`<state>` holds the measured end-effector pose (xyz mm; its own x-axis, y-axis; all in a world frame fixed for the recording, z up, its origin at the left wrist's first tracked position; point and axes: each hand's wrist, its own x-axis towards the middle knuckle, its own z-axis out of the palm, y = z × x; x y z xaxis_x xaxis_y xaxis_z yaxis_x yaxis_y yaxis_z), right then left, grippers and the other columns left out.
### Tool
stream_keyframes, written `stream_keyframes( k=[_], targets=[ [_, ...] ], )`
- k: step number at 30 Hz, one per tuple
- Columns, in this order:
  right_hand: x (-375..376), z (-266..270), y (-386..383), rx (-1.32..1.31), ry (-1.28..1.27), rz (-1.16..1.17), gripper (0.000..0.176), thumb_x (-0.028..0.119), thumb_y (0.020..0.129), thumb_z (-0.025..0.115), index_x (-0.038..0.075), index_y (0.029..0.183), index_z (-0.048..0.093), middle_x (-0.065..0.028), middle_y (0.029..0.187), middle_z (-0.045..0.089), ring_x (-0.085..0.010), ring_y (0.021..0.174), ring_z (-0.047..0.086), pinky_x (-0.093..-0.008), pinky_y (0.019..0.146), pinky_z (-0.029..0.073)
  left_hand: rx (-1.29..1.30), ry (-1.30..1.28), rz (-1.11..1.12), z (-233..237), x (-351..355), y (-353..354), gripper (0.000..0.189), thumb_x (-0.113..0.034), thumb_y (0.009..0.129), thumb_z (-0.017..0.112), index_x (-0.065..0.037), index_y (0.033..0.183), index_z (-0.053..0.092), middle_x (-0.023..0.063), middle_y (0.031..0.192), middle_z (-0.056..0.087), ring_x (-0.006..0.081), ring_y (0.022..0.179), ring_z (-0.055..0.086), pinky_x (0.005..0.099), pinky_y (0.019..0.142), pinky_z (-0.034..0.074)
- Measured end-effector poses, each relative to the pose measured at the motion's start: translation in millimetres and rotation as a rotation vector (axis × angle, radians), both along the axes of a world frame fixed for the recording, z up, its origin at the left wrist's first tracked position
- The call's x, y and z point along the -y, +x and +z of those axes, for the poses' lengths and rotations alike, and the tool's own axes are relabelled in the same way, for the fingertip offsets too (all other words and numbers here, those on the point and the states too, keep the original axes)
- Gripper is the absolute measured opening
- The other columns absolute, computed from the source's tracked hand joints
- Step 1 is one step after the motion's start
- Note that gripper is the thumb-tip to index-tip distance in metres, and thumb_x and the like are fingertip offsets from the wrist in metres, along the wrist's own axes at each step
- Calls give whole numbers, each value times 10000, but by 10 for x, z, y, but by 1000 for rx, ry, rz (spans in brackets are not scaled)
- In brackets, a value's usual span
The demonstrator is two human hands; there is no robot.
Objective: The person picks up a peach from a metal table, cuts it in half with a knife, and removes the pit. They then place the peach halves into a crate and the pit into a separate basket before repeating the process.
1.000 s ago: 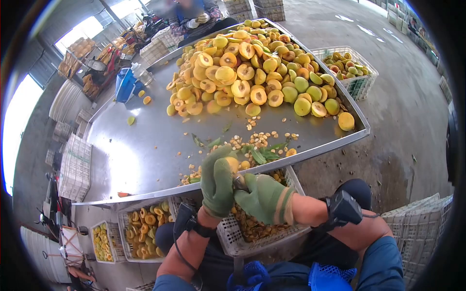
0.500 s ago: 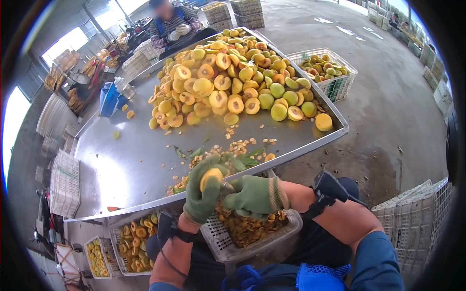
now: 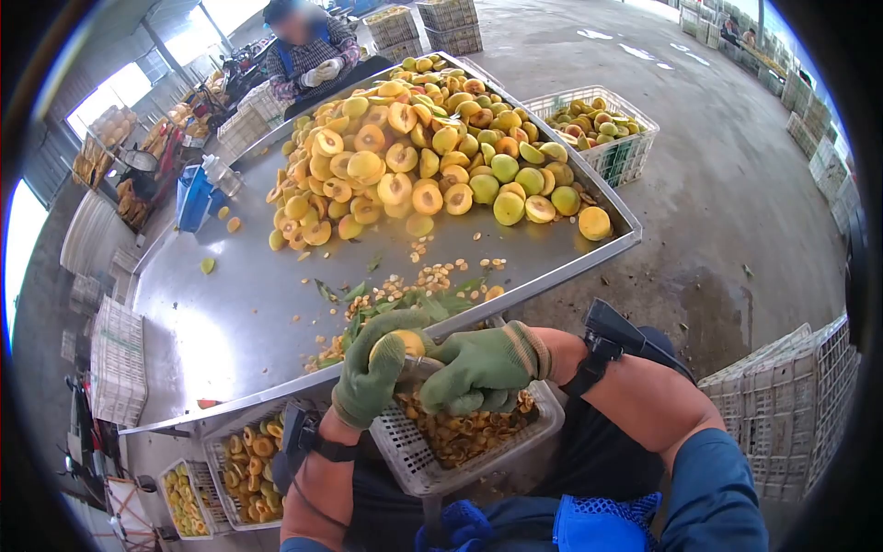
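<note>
My left hand, in a green knit glove, is wrapped round a yellow peach above the table's near edge. My right hand, gloved alike, grips a metal tool whose end meets the peach; its handle is hidden in the fist. Beneath both hands sits a white basket with brown pits and scraps in it. Loose pale kernels and green leaves lie on the metal table just beyond. Farther back rises a large pile of peach halves.
A crate of peaches stands right of the table. Baskets of peach halves sit at lower left, stacked crates at right. A blue container and a bottle are on the table's left. Another person sits across.
The metal tool shows more between my hands, against the peach. Both hands stay close together. The whole view has shifted slightly, so the table appears a little farther left.
</note>
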<state>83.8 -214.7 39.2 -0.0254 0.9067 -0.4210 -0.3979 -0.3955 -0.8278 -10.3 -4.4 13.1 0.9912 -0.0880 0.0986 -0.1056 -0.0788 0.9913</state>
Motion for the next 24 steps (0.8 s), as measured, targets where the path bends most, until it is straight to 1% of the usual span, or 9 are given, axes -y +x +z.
stream_keyframes(
  k=[3,6,9,12,15,18,21,24],
  targets=[
    [-4,-149,19,-187,85,12,189,258,952,650,70,974,636,42,602,499,-49,391,418,-237,320,297,81,-3,88,-91,26,-21,618,-501,1022,580,20,1353,553,164,1155,690,243,1032,689,390,905,580],
    [12,-292,-33,-354,159,-5,228,271,975,651,44,976,635,50,584,483,-43,379,406,-227,305,279,58,-171,153,-59,177,-90,643,-517,1013,584,18,1367,539,172,1140,686,267,1032,692,412,881,595],
    [59,-263,-83,-391,165,24,238,267,992,638,31,968,632,54,571,471,-41,370,403,-215,298,269,76,-153,146,-77,236,-185,642,-513,1017,578,14,1379,525,168,1133,679,269,1011,692,414,862,602],
    [53,-348,-95,-382,174,61,243,272,995,632,30,971,633,54,567,471,-42,372,406,-217,297,282,119,-123,142,-125,258,-234,630,-503,1033,552,16,1387,515,161,1135,673,254,980,689,400,855,593],
    [71,-245,-122,-312,109,65,230,257,994,629,28,973,631,55,563,472,-43,371,406,-222,293,291,237,16,110,-177,197,-230,606,-480,1051,527,27,1383,516,162,1141,668,232,958,681,388,850,579],
    [75,-241,-134,-309,102,103,215,245,992,626,30,986,630,54,557,468,-43,372,402,-225,292,294,401,56,82,-344,115,-223,502,-347,1055,545,39,1376,524,163,1142,694,212,979,685,349,857,558],
    [52,-250,-151,-338,62,132,194,233,988,626,40,1004,633,48,568,476,-46,371,397,-223,292,292,460,131,161,-467,83,-256,516,-357,1040,564,53,1353,550,180,1222,693,227,991,681,369,875,552],
    [68,-231,-161,-406,5,139,189,203,996,617,20,1011,661,45,553,451,-56,378,381,-250,298,278,544,228,129,-442,67,-255,497,-344,1031,572,59,1322,586,193,1291,677,222,995,681,370,889,547]
  ],
)
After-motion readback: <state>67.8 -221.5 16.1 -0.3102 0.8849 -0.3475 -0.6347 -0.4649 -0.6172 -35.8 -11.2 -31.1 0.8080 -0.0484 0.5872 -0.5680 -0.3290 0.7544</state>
